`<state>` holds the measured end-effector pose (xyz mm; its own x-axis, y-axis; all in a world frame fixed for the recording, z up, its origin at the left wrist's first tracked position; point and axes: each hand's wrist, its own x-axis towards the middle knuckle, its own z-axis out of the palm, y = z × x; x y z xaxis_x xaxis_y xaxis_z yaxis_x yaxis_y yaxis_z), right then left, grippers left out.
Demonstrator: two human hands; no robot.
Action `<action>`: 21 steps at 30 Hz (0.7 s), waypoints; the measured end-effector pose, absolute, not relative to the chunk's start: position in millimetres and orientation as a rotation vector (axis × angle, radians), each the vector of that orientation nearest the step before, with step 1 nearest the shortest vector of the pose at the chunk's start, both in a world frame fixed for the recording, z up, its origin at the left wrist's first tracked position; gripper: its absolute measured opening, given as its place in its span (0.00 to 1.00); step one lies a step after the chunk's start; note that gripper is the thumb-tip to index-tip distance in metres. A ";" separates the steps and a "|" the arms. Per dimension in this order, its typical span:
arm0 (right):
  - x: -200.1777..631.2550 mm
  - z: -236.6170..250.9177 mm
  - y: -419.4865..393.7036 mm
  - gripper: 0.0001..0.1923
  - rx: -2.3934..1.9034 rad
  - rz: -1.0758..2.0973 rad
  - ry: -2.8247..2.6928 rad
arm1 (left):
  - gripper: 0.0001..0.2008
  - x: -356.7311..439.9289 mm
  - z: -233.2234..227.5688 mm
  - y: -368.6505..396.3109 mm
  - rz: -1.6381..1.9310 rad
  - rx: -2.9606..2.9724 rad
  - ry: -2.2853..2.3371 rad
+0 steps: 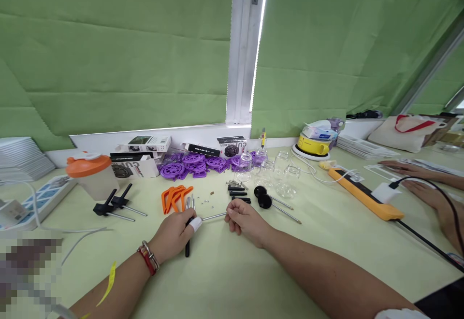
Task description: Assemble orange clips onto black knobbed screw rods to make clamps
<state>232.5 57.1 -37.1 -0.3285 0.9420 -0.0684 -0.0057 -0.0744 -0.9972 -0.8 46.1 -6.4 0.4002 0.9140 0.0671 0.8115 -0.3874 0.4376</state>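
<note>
My left hand (pixel 177 232) is closed around a black-handled part with a thin metal rod (pixel 213 217). The black handle (pixel 187 248) sticks out below the fist, and a white wrap covers one finger. Two short metal prongs show above this hand; whether they belong to the held part I cannot tell. My right hand (pixel 246 220) pinches the rod's far end, where the fingers hide its tip. Beyond the left hand lie orange plastic brackets (pixel 174 198). Black tubular pieces (pixel 237 193), springs (pixel 235 183) and tiny metal bits lie beyond the right hand.
Purple plastic discs (pixel 195 160) and cartons (pixel 139 166) line the back. Several clear glass cups (pixel 288 183) stand near two black-knobbed rods (pixel 265 201). At left are black-handled rods (pixel 108 205) and an orange-lidded cup (pixel 92 176). An orange power strip (pixel 362 195) lies near another person's hands (pixel 409 170).
</note>
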 end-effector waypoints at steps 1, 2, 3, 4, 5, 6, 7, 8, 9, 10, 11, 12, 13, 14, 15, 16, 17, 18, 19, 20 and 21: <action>232.4 -36.6 56.9 0.10 -1.067 1.522 -1.403 | 0.14 -0.8 -6.4 46.1 0.426 2.327 1.498; 232.2 -36.2 56.6 0.10 -1.065 1.526 -1.405 | 0.14 -0.8 -6.5 46.3 0.425 2.327 1.498; 231.9 -35.7 56.3 0.10 -1.066 1.529 -1.407 | 0.14 -0.8 -6.8 46.5 0.428 2.328 1.497; 231.7 -35.1 56.0 0.10 -1.073 1.531 -1.408 | 0.14 -0.8 -7.1 46.9 0.430 2.330 1.494; 231.5 -34.4 55.6 0.10 -1.083 1.531 -1.407 | 0.14 -0.8 -7.5 47.3 0.434 2.333 1.491; 231.2 -33.5 55.3 0.10 -1.093 1.531 -1.405 | 0.14 -0.8 -7.8 47.7 0.436 2.334 1.489; 231.0 -32.7 54.9 0.10 -1.102 1.531 -1.403 | 0.14 -0.9 -8.2 48.0 0.435 2.335 1.486; 230.9 -31.9 54.6 0.10 -1.109 1.530 -1.402 | 0.14 -1.0 -8.4 48.2 0.433 2.336 1.486; 230.7 -31.3 54.5 0.10 -1.112 1.529 -1.402 | 0.14 -1.1 -8.6 48.2 0.431 2.337 1.487; 230.7 -31.0 54.4 0.10 -1.115 1.527 -1.407 | 0.14 -1.3 -8.7 48.1 0.428 2.338 1.489; 230.7 -30.9 54.5 0.11 -1.118 1.523 -1.413 | 0.14 -1.3 -8.7 47.9 0.426 2.339 1.492; 230.7 -31.0 54.7 0.11 -1.121 1.520 -1.419 | 0.14 -1.3 -8.6 47.6 0.424 2.340 1.494; 230.8 -31.2 54.9 0.12 -1.123 1.515 -1.425 | 0.14 -1.3 -8.5 47.4 0.423 2.342 1.495; 230.8 -31.4 55.1 0.12 -1.126 1.510 -1.430 | 0.13 -1.2 -8.5 47.3 0.424 2.343 1.493; 230.8 -31.5 55.2 0.12 -1.130 1.506 -1.435 | 0.13 -1.0 -8.5 47.2 0.426 2.344 1.491; 230.8 -31.5 55.3 0.13 -1.135 1.502 -1.440 | 0.13 -0.9 -8.5 47.2 0.430 2.345 1.488; 230.8 -31.5 55.3 0.13 -1.142 1.497 -1.445 | 0.13 -0.9 -8.5 47.3 0.434 2.344 1.485; 230.8 -31.4 55.3 0.14 -1.149 1.494 -1.452 | 0.13 -0.9 -8.5 47.3 0.438 2.343 1.484; 230.8 -31.4 55.3 0.14 -1.154 1.494 -1.457 | 0.14 -0.9 -8.5 47.4 0.441 2.341 1.484; 231.0 -31.5 55.3 0.14 -1.157 1.497 -1.458 | 0.14 -0.9 -8.4 47.5 0.440 2.339 1.484; 231.1 -31.8 55.4 0.15 -1.158 1.500 -1.456 | 0.14 -0.8 -8.3 47.6 0.438 2.339 1.485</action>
